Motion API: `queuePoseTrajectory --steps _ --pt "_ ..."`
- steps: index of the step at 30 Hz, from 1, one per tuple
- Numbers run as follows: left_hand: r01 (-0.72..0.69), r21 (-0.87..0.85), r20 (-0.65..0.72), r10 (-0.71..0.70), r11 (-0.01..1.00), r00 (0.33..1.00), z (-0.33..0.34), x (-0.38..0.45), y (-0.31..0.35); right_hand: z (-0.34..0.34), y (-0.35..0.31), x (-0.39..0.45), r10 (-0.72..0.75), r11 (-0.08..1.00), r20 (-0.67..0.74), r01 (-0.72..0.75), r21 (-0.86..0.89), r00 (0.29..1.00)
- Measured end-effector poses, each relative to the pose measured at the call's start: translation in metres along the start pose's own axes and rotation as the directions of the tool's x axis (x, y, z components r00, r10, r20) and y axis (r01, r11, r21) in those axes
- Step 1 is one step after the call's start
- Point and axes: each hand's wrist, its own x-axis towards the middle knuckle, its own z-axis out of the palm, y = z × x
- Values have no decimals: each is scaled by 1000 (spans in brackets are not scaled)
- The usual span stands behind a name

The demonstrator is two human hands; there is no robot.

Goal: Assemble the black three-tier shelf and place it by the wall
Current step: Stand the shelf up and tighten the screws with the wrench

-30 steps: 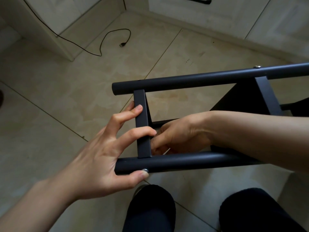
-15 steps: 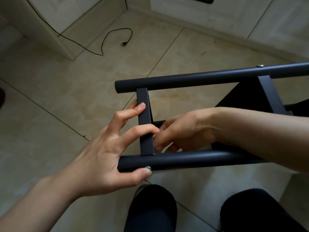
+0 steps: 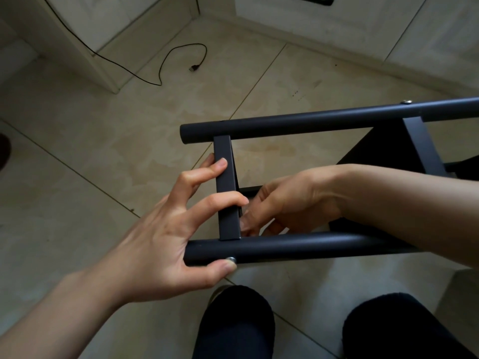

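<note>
Black shelf frame lay on its side above the tiled floor, in front of the knees. Left hand gripped the crossbar and lower tube, thumb by a screw. Right hand reached between the tubes, fingers curled behind the crossbar; what they held could not be determined.

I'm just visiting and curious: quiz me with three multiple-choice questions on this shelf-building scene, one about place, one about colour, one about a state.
1. Where does the loose cable lie?
A. on the tiled floor
B. over the frame
C. across the knees

2. What colour are the frame's tubes?
A. white
B. black
C. red

3. What is the left hand doing?
A. hanging idle
B. gripping the flat crossbar
C. holding the cable

Answers: 1 A, the cable rests on the floor. 2 B, each tube is black. 3 B, the left hand curls round the crossbar.
</note>
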Motion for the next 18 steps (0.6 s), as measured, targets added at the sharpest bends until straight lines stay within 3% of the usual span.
queuePoseTrajectory --steps 18 --pt "-8 13 -1 8 1000 1000 0 0 -1 5 0 8 -32 999 -33 32 17 999"
